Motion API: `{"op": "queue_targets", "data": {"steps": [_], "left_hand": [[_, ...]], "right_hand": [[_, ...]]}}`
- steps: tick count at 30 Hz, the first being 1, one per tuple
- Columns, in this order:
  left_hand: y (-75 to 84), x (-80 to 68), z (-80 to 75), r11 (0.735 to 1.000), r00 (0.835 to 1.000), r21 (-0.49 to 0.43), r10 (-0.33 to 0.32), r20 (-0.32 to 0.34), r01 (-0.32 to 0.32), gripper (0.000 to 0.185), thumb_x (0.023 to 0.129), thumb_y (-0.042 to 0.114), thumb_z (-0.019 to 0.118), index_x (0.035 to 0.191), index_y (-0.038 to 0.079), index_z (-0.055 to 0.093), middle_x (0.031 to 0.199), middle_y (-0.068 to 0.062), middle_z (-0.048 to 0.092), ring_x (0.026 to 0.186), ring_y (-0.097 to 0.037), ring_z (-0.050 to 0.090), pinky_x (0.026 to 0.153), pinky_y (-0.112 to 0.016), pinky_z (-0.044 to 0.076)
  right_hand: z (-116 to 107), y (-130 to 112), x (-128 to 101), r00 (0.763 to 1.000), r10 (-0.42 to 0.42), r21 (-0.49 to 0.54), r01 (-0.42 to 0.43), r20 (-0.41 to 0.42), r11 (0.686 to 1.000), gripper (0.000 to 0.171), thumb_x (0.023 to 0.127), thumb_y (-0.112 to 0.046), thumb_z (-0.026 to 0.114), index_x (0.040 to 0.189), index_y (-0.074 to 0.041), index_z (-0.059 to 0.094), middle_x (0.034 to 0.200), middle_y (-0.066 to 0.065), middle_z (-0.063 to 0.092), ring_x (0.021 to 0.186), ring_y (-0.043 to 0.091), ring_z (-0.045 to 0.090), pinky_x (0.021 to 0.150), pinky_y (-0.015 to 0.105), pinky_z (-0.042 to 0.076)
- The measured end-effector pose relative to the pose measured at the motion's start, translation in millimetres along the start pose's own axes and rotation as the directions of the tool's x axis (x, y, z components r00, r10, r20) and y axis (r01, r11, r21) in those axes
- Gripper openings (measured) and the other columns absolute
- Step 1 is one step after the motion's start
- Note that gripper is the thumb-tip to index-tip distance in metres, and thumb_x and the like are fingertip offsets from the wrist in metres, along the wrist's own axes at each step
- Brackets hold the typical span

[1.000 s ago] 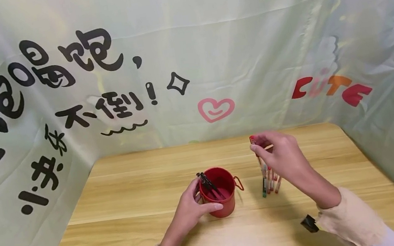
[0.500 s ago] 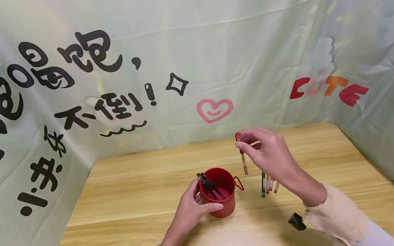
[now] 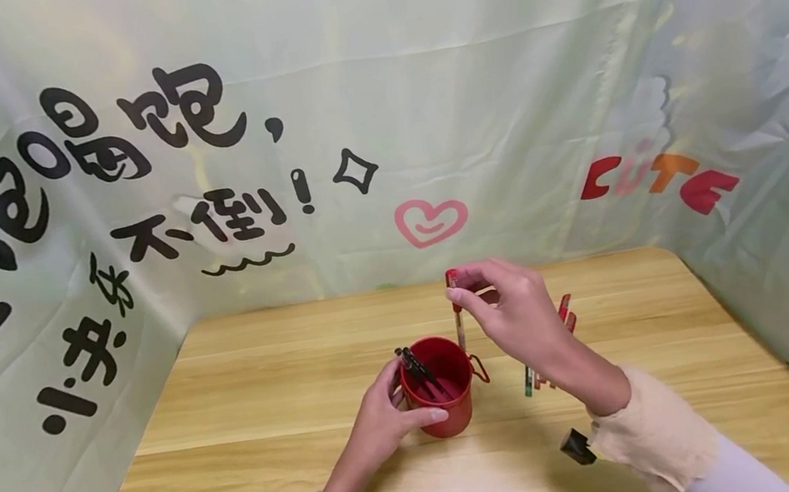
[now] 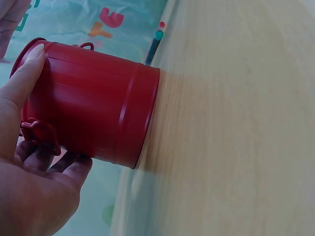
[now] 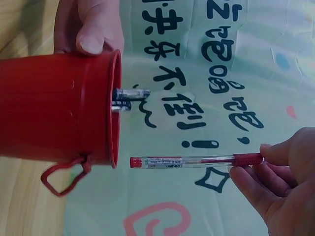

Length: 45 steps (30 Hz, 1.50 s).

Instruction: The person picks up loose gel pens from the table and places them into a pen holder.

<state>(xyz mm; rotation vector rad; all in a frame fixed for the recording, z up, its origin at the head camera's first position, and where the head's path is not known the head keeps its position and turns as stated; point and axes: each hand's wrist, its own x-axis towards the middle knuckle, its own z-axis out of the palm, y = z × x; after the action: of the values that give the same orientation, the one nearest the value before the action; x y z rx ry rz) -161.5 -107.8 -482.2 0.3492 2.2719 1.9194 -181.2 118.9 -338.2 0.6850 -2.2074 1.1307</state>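
Holding the red-capped pen [image 3: 457,310] by its cap end, my right hand [image 3: 519,321] pinches it between thumb and fingertips so it hangs upright, tip down, just above the far right rim of the red bucket [image 3: 440,395]. In the right wrist view the pen [image 5: 197,161] sits just outside the mouth, its tip close to the rim and in line with the edge near the handle loop [image 5: 61,177], not yet inside.

My left hand [image 3: 382,424] wraps the bucket's near left side, thumb across the front and fingers round the back, and the left wrist view shows the thumb lying along the wall [image 4: 88,108]. I judge that grip worth keeping firm, since a light tin can tip if a pen strikes its rim. To do this well, I would bring the tip a little further over the opening before lowering, and let go only once the barrel is well inside.

Inside the bucket stand a few dark pens [image 3: 415,369] leaning toward the left wall; I cannot count them. More pens [image 3: 543,364] lie on the wooden table [image 3: 239,436] to the right, partly hidden behind my right wrist.
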Motion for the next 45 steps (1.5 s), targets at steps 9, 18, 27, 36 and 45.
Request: {"op": "queue_targets", "data": {"steps": [9,18,27,36,45], "left_hand": [[0.8,-0.2,-1.0,1.000,1.000,0.002,0.001,0.001,-0.001,0.085,0.076,0.033,0.094,0.149,0.033,0.050,0.149,0.008,0.059,0.146,-0.018,0.050,0.123,-0.047,0.040],[0.3,-0.8,-1.9,1.000,1.000,0.009,0.006,0.011,-0.006,0.087,0.077,0.034,0.093,0.150,0.031,0.048,0.151,0.006,0.057,0.147,-0.019,0.050,0.123,-0.046,0.040],[1.9,-1.1,-1.2,1.000,1.000,0.003,0.004,0.014,-0.004,0.089,0.077,0.033,0.093,0.152,0.030,0.046,0.153,0.006,0.055,0.146,-0.018,0.050,0.123,-0.043,0.041],[0.3,-0.8,-1.8,1.000,1.000,0.005,0.001,0.023,-0.001,0.091,0.079,0.035,0.092,0.155,0.030,0.043,0.158,0.005,0.050,0.149,-0.020,0.047,0.123,-0.044,0.040],[2.5,-2.0,-2.0,1.000,1.000,0.021,-0.010,0.022,0.009,0.090,0.078,0.037,0.092,0.154,0.035,0.043,0.158,0.008,0.050,0.150,-0.017,0.046,0.124,-0.046,0.039]], "right_hand": [[25.2,0.2,5.7,0.993,0.040,0.048,-0.046,0.114,0.998,0.016,0.092,-0.012,0.079,0.105,-0.006,0.073,0.095,0.005,0.074,0.082,0.013,0.074,0.074,0.027,0.065],[46.2,9.6,5.5,0.972,0.096,0.067,-0.113,0.217,0.991,0.016,0.092,-0.012,0.079,0.105,-0.005,0.073,0.095,0.006,0.077,0.080,0.013,0.075,0.073,0.026,0.065],[60.5,14.6,-1.1,0.921,0.192,0.010,-0.208,0.340,0.978,0.013,0.094,-0.015,0.077,0.105,-0.010,0.075,0.099,0.004,0.077,0.085,0.016,0.074,0.068,0.023,0.063],[72.3,19.9,-6.9,0.902,0.174,-0.062,-0.162,0.396,0.985,0.010,0.092,-0.009,0.078,0.101,-0.007,0.075,0.092,0.005,0.077,0.084,0.014,0.074,0.072,0.026,0.064],[76.2,20.4,-9.4,0.887,0.196,-0.129,-0.156,0.418,0.979,0.011,0.092,-0.010,0.079,0.101,-0.008,0.073,0.094,0.005,0.077,0.085,0.015,0.075,0.073,0.028,0.064]]}}
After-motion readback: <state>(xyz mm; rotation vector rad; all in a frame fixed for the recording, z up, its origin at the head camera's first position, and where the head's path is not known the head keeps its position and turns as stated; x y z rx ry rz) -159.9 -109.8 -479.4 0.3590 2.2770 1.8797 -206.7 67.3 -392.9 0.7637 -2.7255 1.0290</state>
